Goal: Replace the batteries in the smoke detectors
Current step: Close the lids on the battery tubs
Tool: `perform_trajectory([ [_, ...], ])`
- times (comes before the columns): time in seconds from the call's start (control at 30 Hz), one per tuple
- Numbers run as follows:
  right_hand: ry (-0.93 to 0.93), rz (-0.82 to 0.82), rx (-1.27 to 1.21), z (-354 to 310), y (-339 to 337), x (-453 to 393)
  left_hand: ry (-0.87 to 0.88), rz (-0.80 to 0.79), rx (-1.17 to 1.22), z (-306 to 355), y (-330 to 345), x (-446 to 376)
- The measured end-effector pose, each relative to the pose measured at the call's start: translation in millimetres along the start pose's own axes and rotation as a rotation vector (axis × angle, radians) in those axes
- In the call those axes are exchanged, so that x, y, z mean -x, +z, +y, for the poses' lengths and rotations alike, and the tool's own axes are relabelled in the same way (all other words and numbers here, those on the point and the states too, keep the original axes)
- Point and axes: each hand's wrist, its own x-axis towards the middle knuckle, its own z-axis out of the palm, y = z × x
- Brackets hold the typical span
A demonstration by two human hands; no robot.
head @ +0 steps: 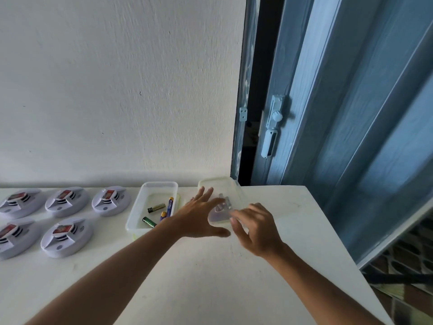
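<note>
Evidently the job sits at an early stage. Five round white plastic smoke detectors (63, 221) lie on the white table (187, 277), left of an open clear plastic tub (153, 205) holding loose AA batteries (156, 207). Whether any detector has been refitted cannot be told. The left hand (199, 216), fingers spread, and the right hand (255, 228), fingers loosely curled, meet at a second lidded translucent tub (222, 198); its contents are blurred.

left detectors (9, 235) cut by frame edge | right box (221, 191) blurred, contents unclear | right fingertips (234, 221) smeared | battery (149, 222) part-hidden by wrist
</note>
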Motion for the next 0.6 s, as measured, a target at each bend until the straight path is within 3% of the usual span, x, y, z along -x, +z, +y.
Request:
perform_trajectory([
  [0.1,0.062,-0.045,-0.085,5.6,-6.3,-9.0,0.057,0.085,0.021,3.2,2.2,0.0],
  [0.23,0.131,-0.36,-0.1,18.5,-6.9,-14.4,0.126,0.117,0.029,-4.1,-2.5,-2.2],
  [0.3,0.129,-0.442,-0.111,20.9,-2.8,-12.9,0.132,0.097,0.008,-7.6,-5.0,-0.2],
  [0.6,0.021,-0.318,-0.114,11.2,10.6,-7.7,0.12,0.117,-0.235,-2.8,-16.3,21.0],
])
